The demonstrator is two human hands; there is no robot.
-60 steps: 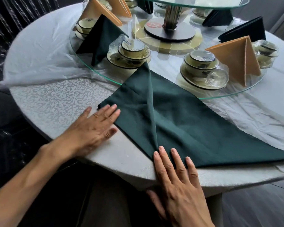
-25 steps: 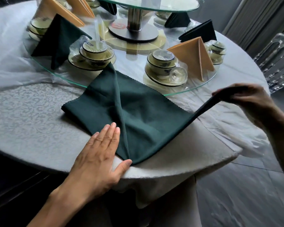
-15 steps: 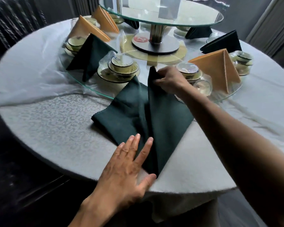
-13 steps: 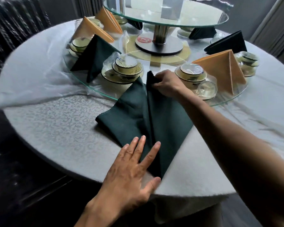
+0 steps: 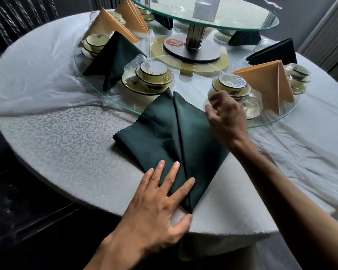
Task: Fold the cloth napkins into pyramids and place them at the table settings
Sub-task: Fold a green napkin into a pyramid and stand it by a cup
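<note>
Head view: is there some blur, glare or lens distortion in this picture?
Head view: the right hand is motion-blurred, the left hand sharp; the glass turntable mirrors pale light; the wide lens bends the table edge; the lower left corner is very dark.

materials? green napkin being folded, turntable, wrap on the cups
Dark green napkin: woven cloth, matte, with a zigzag pinked edge and soft creases. Lower turntable: clear glass, glossy, its edge greenish and the tablecloth showing through. Wrap on the near cup set: thin clear plastic film, probably, wrinkled and shiny.
</note>
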